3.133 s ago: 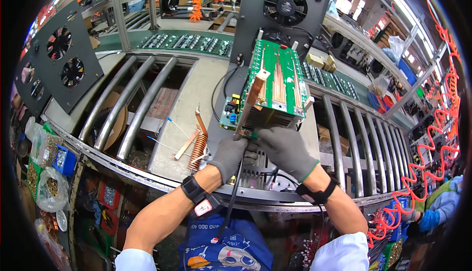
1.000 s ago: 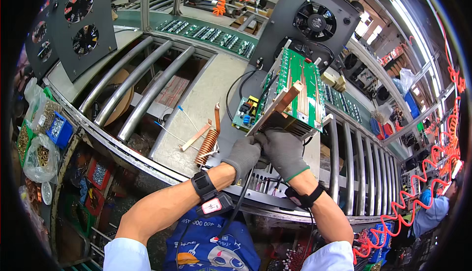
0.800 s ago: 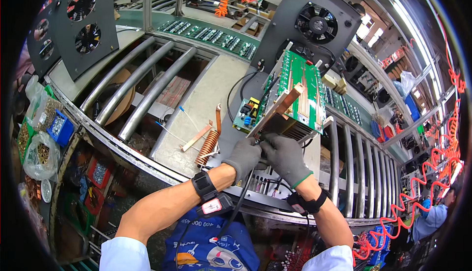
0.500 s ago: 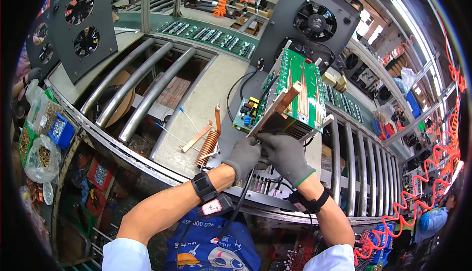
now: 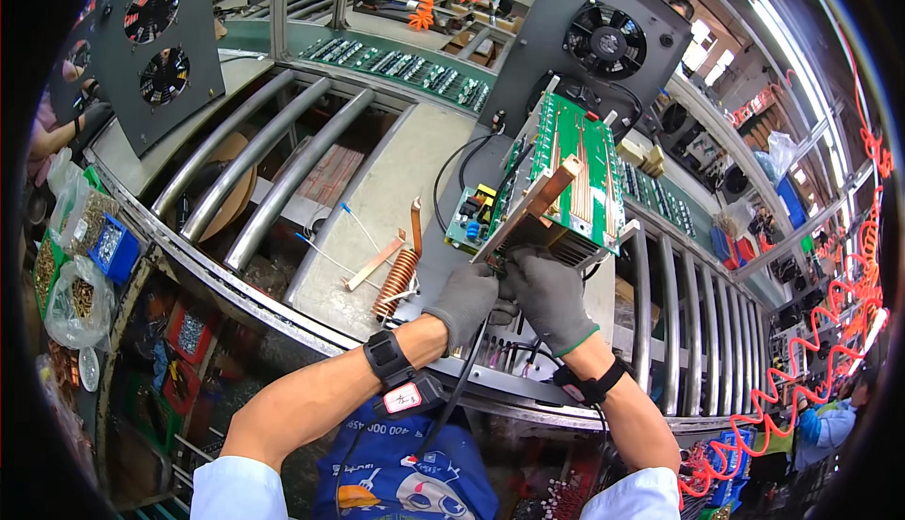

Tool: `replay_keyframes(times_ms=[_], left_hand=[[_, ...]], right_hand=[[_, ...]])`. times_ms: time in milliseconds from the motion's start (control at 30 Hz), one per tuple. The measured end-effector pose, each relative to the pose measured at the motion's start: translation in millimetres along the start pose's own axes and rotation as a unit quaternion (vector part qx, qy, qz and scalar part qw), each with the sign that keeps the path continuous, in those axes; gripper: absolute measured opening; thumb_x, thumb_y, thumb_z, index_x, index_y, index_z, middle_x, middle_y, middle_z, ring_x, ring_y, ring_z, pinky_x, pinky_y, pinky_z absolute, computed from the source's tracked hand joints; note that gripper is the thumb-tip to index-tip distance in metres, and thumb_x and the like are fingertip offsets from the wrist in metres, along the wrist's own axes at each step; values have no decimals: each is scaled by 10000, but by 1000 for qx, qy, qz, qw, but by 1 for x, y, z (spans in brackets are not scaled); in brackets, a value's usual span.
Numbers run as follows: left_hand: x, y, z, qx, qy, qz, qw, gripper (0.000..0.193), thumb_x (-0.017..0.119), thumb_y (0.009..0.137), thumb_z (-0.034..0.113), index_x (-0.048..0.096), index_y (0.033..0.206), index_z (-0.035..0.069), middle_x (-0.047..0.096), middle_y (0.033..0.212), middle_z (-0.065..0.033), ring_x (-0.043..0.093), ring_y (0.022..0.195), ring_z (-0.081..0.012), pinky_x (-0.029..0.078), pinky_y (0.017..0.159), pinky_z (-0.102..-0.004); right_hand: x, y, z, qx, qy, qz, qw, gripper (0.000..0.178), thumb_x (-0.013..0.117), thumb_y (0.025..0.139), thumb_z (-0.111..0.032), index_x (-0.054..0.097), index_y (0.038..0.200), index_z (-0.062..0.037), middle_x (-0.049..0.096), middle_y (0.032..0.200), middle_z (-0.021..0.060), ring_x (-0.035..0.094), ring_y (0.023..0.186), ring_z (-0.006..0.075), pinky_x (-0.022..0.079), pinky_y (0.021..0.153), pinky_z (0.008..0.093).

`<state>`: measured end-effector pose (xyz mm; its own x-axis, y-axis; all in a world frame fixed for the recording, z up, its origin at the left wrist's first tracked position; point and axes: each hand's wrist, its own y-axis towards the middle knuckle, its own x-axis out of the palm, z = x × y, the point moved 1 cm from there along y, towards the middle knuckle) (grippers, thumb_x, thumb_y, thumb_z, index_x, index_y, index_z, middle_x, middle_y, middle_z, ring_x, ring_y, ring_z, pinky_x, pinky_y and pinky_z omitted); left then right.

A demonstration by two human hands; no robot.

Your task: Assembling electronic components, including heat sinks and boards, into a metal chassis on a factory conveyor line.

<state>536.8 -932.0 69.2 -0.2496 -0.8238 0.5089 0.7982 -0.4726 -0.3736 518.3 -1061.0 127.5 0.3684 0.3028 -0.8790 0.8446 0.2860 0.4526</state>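
While both gloved hands clamp the green circuit board assembly (image 5: 564,185) at its near edge, left hand (image 5: 464,301) and right hand (image 5: 551,296) touching, fitting seems underway; next likely needs steady alignment.

Steel roller bench (image 5: 283,166) (factory floor), bright windows (image 5: 702,34)

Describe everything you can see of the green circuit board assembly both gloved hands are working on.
The green circuit board assembly stands tilted up from the workbench, its near edge low, its far edge leaning toward a black fan panel. Copper-coloured strips run along its face and a copper bar crosses its front edge. A dark finned block sits beneath it. The left hand and right hand, in grey gloves, meet at its lower edge. Black wires trail from it.
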Motion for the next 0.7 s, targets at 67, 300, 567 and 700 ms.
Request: replay_keyframes(times_ms=[67, 300, 567, 700], left_hand=[[0, 0, -1, 1, -1, -1, 1000, 215, 434, 984, 101, 560, 1124, -3, 669, 911, -102, 669, 713, -184, 563, 624, -299], [2, -3, 1, 11, -6, 2, 1000, 223, 455, 956, 78, 567, 1120, -21, 670, 919, -105, 673, 724, -183, 562, 635, -299], [3, -7, 5, 28, 32, 21, 999, 216, 482, 938, 79, 605, 1076, -32, 676, 913, -100, 680, 744, -179, 553, 673, -291], [2, -5, 4, 35, 34, 6, 999, 218, 489, 935, 79, 619, 1073, -28, 682, 927, -100, 673, 759, -167, 545, 690, -281]], right_hand=[[0, 1, 1, 0, -6, -27, 1000, 92, 607, 861, -152, 638, 906, -78, 651, 814, 123, 665, 767, 309, 522, 641, 407], [-1, 3, -3, -29, 36, -26, 999, 85, 582, 871, -159, 615, 849, -84, 643, 776, 108, 668, 737, 300, 521, 621, 423], [-3, 9, -8, 36, -15, -95, 995, 166, 573, 904, -218, 655, 894, -74, 668, 796, 141, 673, 757, 327, 518, 668, 447], [-1, 17, -10, 113, -25, -137, 984, 277, 559, 922, -326, 674, 868, -80, 684, 791, 158, 680, 769, 346, 518, 697, 458]])
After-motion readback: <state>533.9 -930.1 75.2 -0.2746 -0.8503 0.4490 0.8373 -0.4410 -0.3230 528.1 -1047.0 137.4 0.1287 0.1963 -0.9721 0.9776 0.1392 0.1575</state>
